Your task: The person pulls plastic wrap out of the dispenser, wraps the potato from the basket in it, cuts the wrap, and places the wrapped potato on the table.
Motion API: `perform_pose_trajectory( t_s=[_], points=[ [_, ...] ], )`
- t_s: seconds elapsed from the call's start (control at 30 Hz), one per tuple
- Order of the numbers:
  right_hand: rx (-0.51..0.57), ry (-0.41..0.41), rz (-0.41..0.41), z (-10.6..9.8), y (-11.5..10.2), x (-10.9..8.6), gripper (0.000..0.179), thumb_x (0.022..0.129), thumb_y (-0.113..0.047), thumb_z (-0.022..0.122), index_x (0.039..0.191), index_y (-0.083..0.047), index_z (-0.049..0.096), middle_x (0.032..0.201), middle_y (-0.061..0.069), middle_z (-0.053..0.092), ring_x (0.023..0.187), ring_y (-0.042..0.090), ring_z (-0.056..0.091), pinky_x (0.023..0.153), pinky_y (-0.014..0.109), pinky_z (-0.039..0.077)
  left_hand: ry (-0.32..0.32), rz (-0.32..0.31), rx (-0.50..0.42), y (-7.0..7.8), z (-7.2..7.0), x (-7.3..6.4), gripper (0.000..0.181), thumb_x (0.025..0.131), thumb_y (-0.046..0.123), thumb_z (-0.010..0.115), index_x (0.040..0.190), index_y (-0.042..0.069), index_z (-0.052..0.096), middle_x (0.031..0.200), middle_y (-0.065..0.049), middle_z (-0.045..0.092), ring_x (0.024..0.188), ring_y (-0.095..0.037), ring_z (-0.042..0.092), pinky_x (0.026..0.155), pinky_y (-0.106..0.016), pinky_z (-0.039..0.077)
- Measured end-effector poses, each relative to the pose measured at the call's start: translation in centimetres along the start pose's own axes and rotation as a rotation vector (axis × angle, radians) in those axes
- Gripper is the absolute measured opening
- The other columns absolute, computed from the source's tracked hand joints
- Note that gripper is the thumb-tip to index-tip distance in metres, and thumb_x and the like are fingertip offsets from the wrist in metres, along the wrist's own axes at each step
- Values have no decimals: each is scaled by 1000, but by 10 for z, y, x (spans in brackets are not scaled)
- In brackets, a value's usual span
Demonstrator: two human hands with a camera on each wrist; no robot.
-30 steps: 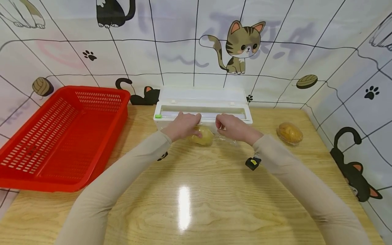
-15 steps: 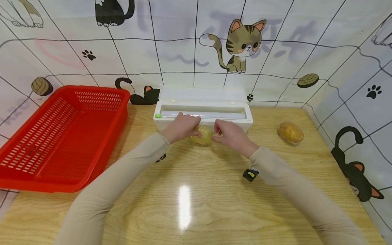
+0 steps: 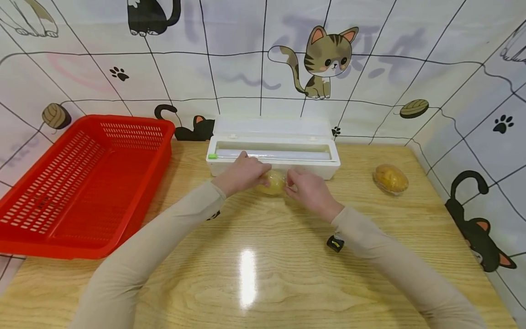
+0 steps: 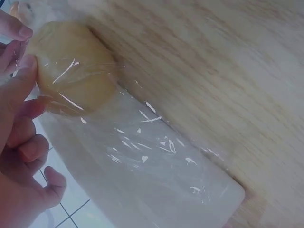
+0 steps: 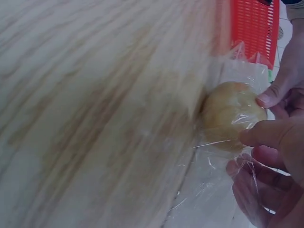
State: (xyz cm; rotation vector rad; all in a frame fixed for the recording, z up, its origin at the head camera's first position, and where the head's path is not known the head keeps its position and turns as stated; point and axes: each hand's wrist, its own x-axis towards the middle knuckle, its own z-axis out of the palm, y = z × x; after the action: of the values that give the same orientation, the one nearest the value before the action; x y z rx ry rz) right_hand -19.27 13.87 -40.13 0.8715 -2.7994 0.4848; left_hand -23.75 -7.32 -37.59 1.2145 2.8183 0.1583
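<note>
A pale yellow, rounded food item, its exact kind unclear, lies on the table against the front of the wrap box. Clear cling film covers it and spreads past it in loose wrinkles. My left hand grips the item from its left side, a digit pressed on it through the film. On the other side my right hand pinches cling film at the item's right edge, fingers curled in the right wrist view. The white wrap box stands behind with its lid up and a film roll inside.
Another yellow item wrapped in film sits on the right of the wooden table. A red plastic basket takes up the left side. Behind is a wall with a printed cat pattern.
My right hand has come down and slightly toward the front, drawing loose film in beside the yellow item. The left hand stays nearly in place on it.
</note>
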Motion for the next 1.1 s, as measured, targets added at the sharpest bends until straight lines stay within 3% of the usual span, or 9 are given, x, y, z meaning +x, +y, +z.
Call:
perform_pose_trajectory(
  t_s=[0.13, 0.23, 0.37, 0.5, 0.6, 0.7, 0.83, 0.93, 1.1],
  points=[
    [-51, -4, -41, 3, 0, -2, 16, 83, -10, 73, 86, -7, 57, 85, 3, 57, 64, 16, 54, 54, 30, 47, 62, 73, 138, 3, 3, -5, 24, 87, 41, 64, 86, 17, 61, 71, 7, 59, 66, -15, 49, 73, -37, 32],
    [-76, 2, -56, 5, 0, -2, 15, 83, -10, 72, 89, -6, 59, 88, 5, 57, 67, 18, 57, 57, 32, 49, 126, 143, 333, 6, 6, -11, 21, 89, 40, 61, 88, 18, 63, 73, 5, 60, 67, -16, 47, 74, -37, 32],
    [-73, 15, -71, 5, -2, -4, 12, 84, -8, 72, 92, -4, 63, 95, 7, 59, 73, 19, 61, 60, 33, 51, 178, 215, 583, 9, 10, -20, 7, 92, 25, 63, 92, 19, 67, 78, 2, 64, 70, -17, 50, 77, -38, 34],
    [-42, 12, -71, 4, -2, -7, 9, 86, -8, 70, 93, -4, 66, 100, 7, 60, 76, 19, 63, 61, 32, 52, 178, 243, 690, 11, 11, -30, 8, 91, 9, 65, 96, 15, 69, 81, -1, 67, 71, -18, 54, 79, -40, 36],
    [29, -23, -41, 3, 2, -10, 13, 87, -7, 69, 99, -2, 68, 106, 9, 60, 85, 20, 64, 69, 34, 53, 152, 227, 660, 12, 12, -39, 14, 92, 7, 64, 105, 8, 70, 87, -4, 70, 73, -19, 57, 80, -41, 38],
    [128, -71, -11, 1, 9, -13, 26, 86, -4, 69, 111, 4, 67, 115, 13, 58, 98, 25, 62, 82, 38, 51, 91, 158, 516, 10, 15, -48, 30, 94, 12, 62, 122, 1, 63, 90, -7, 71, 76, -19, 60, 81, -42, 39],
    [195, -116, -27, -1, 16, -17, 41, 84, -3, 70, 124, 5, 61, 123, 17, 53, 107, 31, 56, 93, 43, 45, 28, 82, 316, 5, 18, -59, 48, 95, 20, 60, 138, 0, 50, 74, -4, 66, 71, -20, 61, 77, -40, 38],
    [161, -144, -75, -4, 18, -21, 44, 86, -7, 70, 128, 2, 59, 127, 16, 53, 111, 32, 55, 95, 51, 40, 25, 88, 246, 4, 17, -66, 49, 94, 20, 60, 139, 3, 50, 71, -3, 63, 71, -21, 60, 72, -39, 37],
    [87, -196, -157, -9, 19, -31, 42, 88, -9, 68, 129, -1, 60, 130, 12, 54, 118, 28, 52, 96, 57, 33, 24, 141, 240, 8, 14, -77, 49, 93, 17, 60, 140, 10, 50, 82, -5, 68, 77, -23, 59, 76, -44, 43]
  ],
)
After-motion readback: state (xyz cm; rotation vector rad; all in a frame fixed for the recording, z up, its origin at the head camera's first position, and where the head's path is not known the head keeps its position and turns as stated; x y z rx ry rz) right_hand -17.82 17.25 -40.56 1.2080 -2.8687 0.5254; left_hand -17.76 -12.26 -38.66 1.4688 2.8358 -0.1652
